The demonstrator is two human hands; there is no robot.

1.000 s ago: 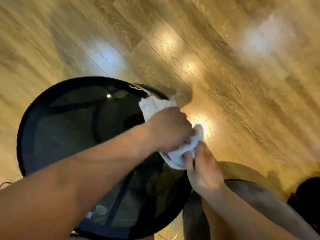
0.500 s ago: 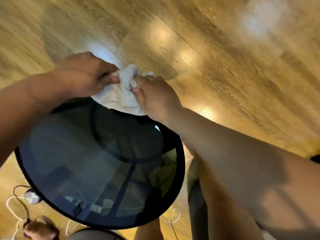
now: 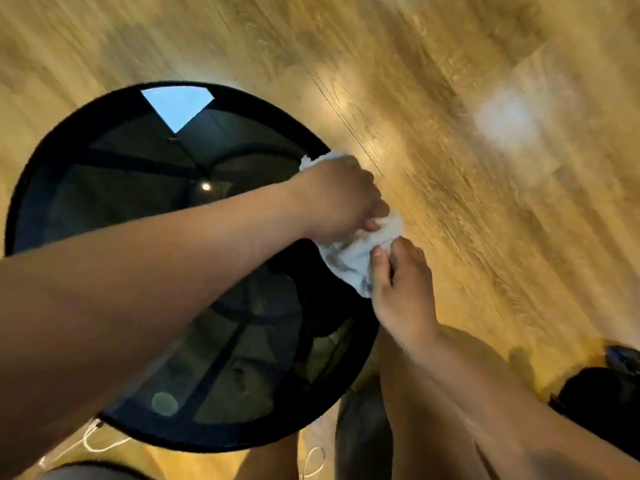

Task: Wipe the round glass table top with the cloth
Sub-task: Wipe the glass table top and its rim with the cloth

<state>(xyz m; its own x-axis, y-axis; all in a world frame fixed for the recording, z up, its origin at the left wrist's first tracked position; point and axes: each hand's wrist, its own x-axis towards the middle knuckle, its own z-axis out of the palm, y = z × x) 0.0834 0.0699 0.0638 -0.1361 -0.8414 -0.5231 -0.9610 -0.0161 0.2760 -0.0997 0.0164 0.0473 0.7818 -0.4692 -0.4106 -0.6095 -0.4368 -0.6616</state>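
Note:
The round glass table top is dark with a black rim and fills the left half of the view. A crumpled white cloth lies over its right edge. My left hand reaches across the glass and grips the cloth's upper part in a fist. My right hand comes up from below right and pinches the cloth's lower right corner between thumb and fingers. Part of the cloth is hidden under my left hand.
Light wooden floor surrounds the table. A white cord lies on the floor at the table's near edge. A dark object sits at the right edge. My legs show below the table.
Both hands and the cloth have moved from the table's far edge round to its right edge. The view has swung, so the table now sits further left.

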